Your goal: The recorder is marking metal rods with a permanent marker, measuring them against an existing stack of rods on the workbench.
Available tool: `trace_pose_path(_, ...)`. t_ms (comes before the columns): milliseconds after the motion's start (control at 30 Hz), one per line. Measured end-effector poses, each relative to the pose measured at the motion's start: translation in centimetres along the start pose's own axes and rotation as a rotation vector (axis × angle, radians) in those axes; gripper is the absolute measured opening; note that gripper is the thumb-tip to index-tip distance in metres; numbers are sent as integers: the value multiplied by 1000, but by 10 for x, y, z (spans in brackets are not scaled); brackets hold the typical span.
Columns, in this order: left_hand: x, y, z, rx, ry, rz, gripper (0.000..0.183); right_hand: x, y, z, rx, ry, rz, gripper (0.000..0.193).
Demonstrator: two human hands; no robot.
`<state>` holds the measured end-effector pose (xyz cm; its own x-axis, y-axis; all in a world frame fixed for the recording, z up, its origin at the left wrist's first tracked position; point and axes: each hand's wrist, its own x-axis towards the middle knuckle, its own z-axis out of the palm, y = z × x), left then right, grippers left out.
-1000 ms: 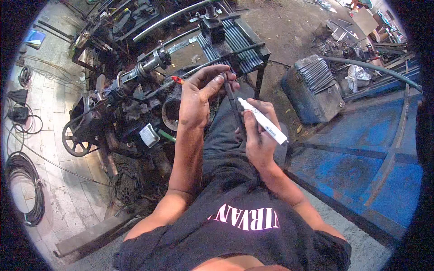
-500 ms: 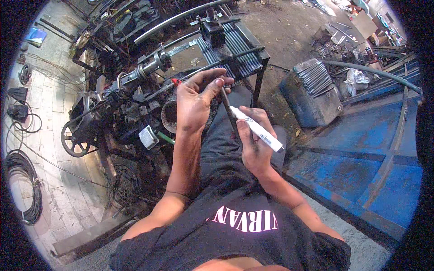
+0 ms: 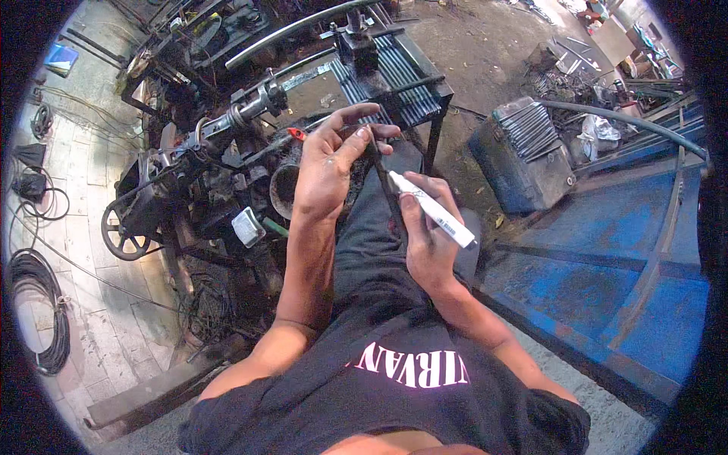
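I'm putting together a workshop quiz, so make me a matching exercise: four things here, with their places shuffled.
Things:
1. White marker
2. Coiled cable
3. Thin dark rod
4. Spoked wheel

Places:
A. On the pale floor tiles
B. In the left hand
C. On the machine at left
D. In the right hand

Pairs: 1-D, 2-A, 3-B, 4-C.

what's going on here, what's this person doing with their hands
A person is holding a thin dark rod in the left hand and a white pen-shaped tube in the right hand, both above the lap. The tube's tip is at or very near the rod; whether they touch is hard to tell. A dark machine with a spoked wheel stands to the left, and blue metal panels lie to the right.
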<state>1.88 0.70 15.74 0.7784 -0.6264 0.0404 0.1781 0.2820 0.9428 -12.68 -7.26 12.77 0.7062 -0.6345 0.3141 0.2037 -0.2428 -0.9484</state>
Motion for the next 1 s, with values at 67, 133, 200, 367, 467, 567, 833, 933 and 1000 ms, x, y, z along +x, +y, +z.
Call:
trace_pose_path(67,0,1,-2,-9,-8,-3,30,-1,2,3,72,59,76,19)
trace_pose_path(133,-1,1,-2,-66,-40,-10,33,-1,-2,1,38,34,56,19)
trace_pose_path(200,0,-1,-3,-71,-47,1,34,-1,-8,2,80,7,20,19)
trace_pose_path(367,-1,0,-7,-79,-43,17,36,-1,-9,6,210,2,213,20)
trace_pose_path(467,-1,-3,-4,-177,-54,-29,35,-4,-7,5,401,64,304,22)
trace_pose_path(567,-2,-3,-1,-8,20,72,30,-7,0,1,3,28,-74,25)
trace_pose_path(833,-8,0,-5,40,157,34,22,-4,-9,-5,-58,21,-208,26)
trace_pose_path(933,-9,-6,-6,-70,138,16,20,-1,-9,-7,-77,18,-205,26)
trace_pose_path(1000,-8,-8,-5,-44,131,37,21,-4,-8,-6,-67,17,-197,27)
